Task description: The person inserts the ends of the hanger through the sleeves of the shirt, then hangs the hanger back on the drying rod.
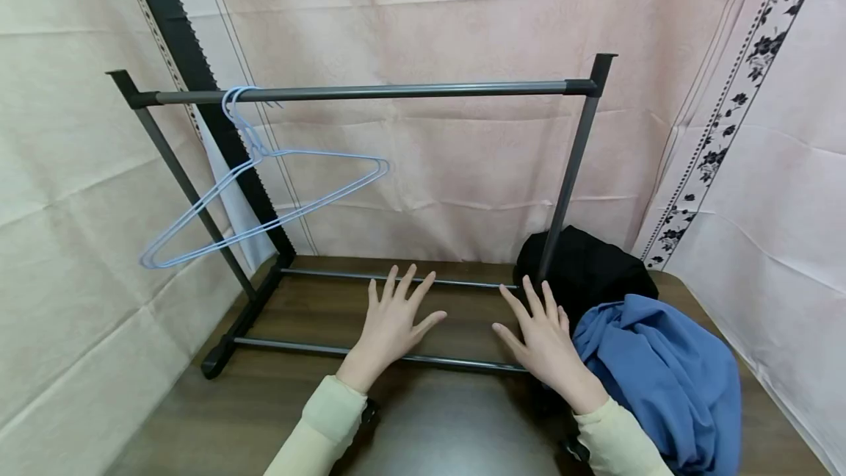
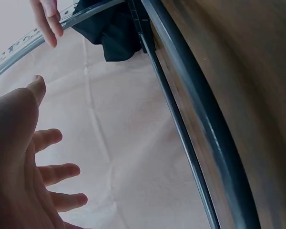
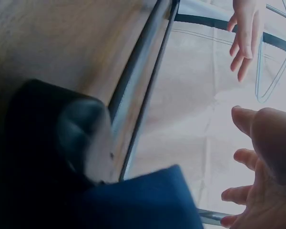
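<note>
At far left I've got a pale cream cloth wall (image 1: 59, 167) hanging in creases, and now the dark grey metal tube rack (image 1: 396, 91), standing on the brown wood-grain desk (image 1: 198, 424). Light-blue thin wire hangers (image 1: 256, 153) hook over its top bar, right up near the left post. Moving across, there's my left hand (image 1: 391, 319), in a pale yellow-green sleeve (image 1: 324, 417): released, fingers spread wide over the two lower bars, grasping nothing. And here's my right hand (image 1: 547, 346), matching it, released too, palm facing inward by the rack's right end, thumb out. Behind it, a soft black fabric bundle (image 1: 595, 263) sits on the desk at the right post, and in front of that, just beside my right wrist, a crumpled blue cloth (image 1: 667, 380)! Far right, a white curtain with a black floral border (image 1: 727, 109).
</note>
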Available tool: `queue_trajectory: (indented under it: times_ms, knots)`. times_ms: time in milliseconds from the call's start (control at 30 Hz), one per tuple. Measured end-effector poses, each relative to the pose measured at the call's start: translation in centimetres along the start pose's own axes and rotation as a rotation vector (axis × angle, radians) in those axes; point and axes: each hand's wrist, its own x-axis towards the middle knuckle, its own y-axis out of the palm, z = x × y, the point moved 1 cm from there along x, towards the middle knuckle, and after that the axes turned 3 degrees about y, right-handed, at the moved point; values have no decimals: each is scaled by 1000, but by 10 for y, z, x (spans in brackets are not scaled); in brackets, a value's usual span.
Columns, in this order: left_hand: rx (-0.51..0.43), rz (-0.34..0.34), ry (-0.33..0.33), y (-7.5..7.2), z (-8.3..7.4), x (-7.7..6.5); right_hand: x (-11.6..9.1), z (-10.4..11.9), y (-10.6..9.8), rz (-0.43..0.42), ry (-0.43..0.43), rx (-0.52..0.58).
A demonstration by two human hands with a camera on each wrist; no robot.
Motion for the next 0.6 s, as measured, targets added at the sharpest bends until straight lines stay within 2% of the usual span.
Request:
queue_trajectory:
  times_ms: [100, 233, 400, 600]
  knots:
    - [-22, -5, 6, -1, -3, 1, -3, 2, -6, -11, -4, 10]
    - [-77, -48, 25, -4, -10, 6, -6, 4, -20, -42, -17, 16]
    - [-167, -74, 80, -9, -24, 12, -14, 4, -44, -73, -17, 39]
    - [-181, -97, 143, -15, -38, 20, -25, -2, -77, -107, 7, 42]
